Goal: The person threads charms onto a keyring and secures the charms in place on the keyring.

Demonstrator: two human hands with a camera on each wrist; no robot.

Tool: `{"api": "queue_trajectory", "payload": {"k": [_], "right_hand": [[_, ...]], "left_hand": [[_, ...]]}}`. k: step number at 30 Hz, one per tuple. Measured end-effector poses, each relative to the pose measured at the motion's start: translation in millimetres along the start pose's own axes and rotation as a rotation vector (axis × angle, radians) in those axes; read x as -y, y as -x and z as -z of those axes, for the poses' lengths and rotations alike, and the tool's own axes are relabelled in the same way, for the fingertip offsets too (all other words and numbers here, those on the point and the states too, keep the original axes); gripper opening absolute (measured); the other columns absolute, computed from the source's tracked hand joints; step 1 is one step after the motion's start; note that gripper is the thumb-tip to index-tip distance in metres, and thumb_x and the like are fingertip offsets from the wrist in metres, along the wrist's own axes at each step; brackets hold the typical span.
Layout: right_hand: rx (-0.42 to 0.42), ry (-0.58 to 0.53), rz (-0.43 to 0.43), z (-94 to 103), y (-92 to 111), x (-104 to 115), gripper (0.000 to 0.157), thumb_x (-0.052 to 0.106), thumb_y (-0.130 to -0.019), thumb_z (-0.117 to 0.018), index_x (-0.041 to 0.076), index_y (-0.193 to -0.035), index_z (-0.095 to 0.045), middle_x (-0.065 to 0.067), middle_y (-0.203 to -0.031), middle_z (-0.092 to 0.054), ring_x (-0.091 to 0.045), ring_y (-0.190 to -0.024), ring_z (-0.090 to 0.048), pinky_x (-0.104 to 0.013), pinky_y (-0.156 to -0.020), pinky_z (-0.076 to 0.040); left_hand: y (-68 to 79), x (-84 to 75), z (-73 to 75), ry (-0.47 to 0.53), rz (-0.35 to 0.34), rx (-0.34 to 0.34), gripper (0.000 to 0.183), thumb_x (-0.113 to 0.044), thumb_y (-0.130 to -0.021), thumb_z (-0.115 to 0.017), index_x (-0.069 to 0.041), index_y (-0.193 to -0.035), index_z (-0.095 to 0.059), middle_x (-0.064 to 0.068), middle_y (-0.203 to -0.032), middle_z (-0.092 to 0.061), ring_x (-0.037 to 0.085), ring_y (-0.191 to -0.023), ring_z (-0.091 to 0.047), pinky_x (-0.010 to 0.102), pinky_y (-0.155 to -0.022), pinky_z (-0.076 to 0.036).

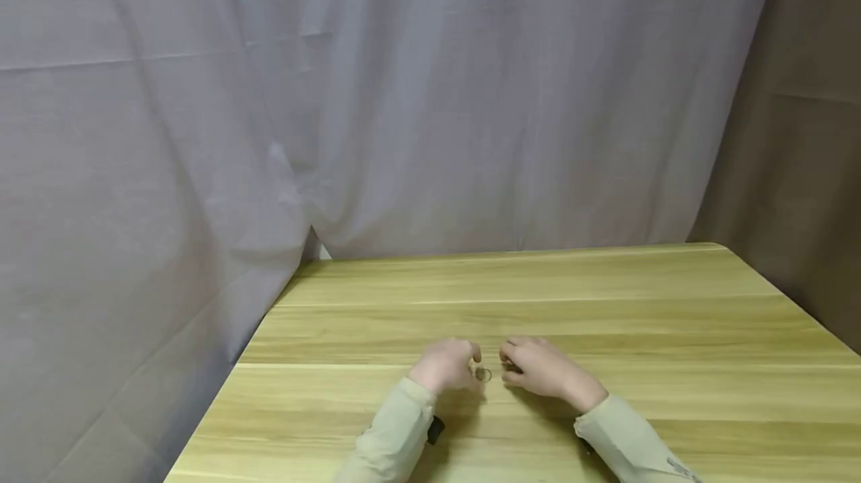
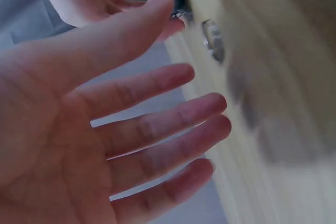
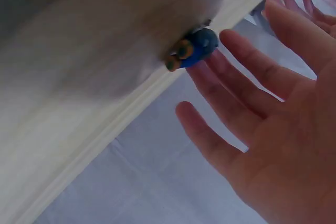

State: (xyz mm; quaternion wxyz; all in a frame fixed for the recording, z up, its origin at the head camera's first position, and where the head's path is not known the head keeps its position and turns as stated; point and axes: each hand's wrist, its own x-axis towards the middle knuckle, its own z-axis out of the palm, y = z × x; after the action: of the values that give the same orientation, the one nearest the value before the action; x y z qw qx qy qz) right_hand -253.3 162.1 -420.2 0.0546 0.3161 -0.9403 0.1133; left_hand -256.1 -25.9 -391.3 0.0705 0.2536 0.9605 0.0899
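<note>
A small metal ring [image 1: 487, 375] lies on the wooden table between the two hands, just off the left fingertips. My left hand [image 2: 126, 114] has its fingers spread and nearly straight, palm beside the ring [image 2: 213, 40], with nothing held. Close to the tabletop, a small blue figurine with orange-and-green feet [image 3: 193, 49] is at the fingertips of my right hand [image 3: 262, 103]. The right fingers are extended and loosely bent, two of them right at the figurine's side. From the head view, the right hand [image 1: 543, 369] mostly hides the figurine.
The wood-grain table [image 1: 538, 281] spreads out in front and to both sides. Grey cloth [image 1: 430, 109] hangs behind it and along the left, and a brown cloth [image 1: 794, 139] hangs on the right. Both forearms wear pale sleeves [image 1: 397, 431].
</note>
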Motion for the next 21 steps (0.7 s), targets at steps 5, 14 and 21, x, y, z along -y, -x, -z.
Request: {"api": "queue_trajectory", "payload": {"k": [5,14,21], "right_hand": [[0.009,0.025,-0.012,-2.2,1.4,-1.9,0.02,0.019,-0.081,-0.075,0.014,-0.079,-0.056,0.006,-0.078,-0.051,-0.007,-0.07,-0.043,-0.031,-0.067,-0.042],[0.021,0.032,0.008,-0.4,2.2,-0.2,0.021,-0.004,-0.081,-0.068,0.011,-0.073,-0.055,0.005,-0.069,-0.052,-0.007,-0.061,-0.043,-0.023,-0.056,-0.038],[0.023,0.003,0.004,-0.3,2.5,1.5,0.03,-0.012,-0.074,-0.06,0.014,-0.064,-0.049,0.007,-0.062,-0.044,-0.006,-0.056,-0.035,-0.021,-0.052,-0.031]], "left_hand": [[-5.2,2.0,-7.7,0.014,0.005,0.064,0.031,-0.024,-0.073,-0.084,-0.01,-0.096,-0.069,-0.004,-0.083,-0.065,0.009,-0.071,-0.055,0.022,-0.063,-0.047],[-9.9,2.9,-11.6,0.001,0.002,0.066,0.017,-0.012,-0.074,-0.081,-0.011,-0.083,-0.066,-0.005,-0.08,-0.063,0.007,-0.068,-0.049,0.019,-0.064,-0.045],[-10.9,1.9,-16.2,0.035,-0.003,0.08,0.019,0.004,-0.074,-0.075,-0.01,-0.079,-0.062,-0.004,-0.074,-0.058,0.01,-0.065,-0.047,0.019,-0.06,-0.041]]}}
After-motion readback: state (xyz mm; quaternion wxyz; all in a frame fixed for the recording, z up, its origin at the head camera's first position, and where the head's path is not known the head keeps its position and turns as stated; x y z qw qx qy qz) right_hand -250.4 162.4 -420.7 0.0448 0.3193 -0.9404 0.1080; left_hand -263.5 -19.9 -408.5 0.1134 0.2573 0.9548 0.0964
